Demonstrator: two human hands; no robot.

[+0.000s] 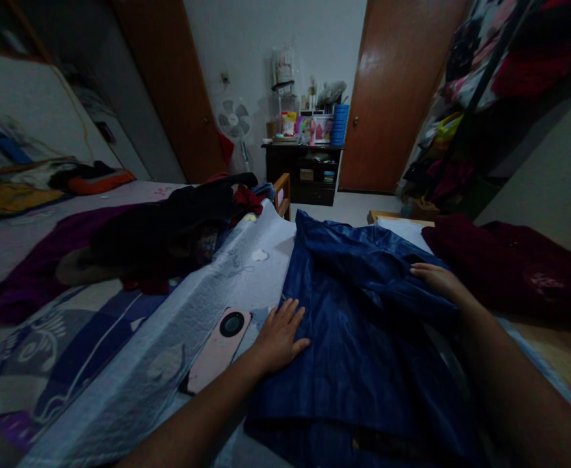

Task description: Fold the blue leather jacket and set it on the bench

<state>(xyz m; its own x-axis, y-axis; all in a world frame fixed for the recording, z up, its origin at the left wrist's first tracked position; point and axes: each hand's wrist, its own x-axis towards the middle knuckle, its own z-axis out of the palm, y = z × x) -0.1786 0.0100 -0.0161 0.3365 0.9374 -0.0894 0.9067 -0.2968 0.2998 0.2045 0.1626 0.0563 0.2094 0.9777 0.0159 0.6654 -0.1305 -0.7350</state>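
A shiny dark blue jacket (348, 351) lies spread over a light quilted cover (261, 273). My left hand (283, 335) rests on the jacket's left edge, its fingers apart and flat. On the right, my right hand (436, 279) lies against the upper right part of the jacket; its fingers look stretched out over the fabric, with nothing gripped. A pink phone (220, 354) with a round black camera ring is face down on the cover, left of my left hand.
Dark clothes (144, 234) are heaped at the left on the bed. A folded maroon garment (514, 266) sits at the right. Behind stand a white fan (235, 120), a dark cabinet (300, 172) and a wooden door (387, 97).
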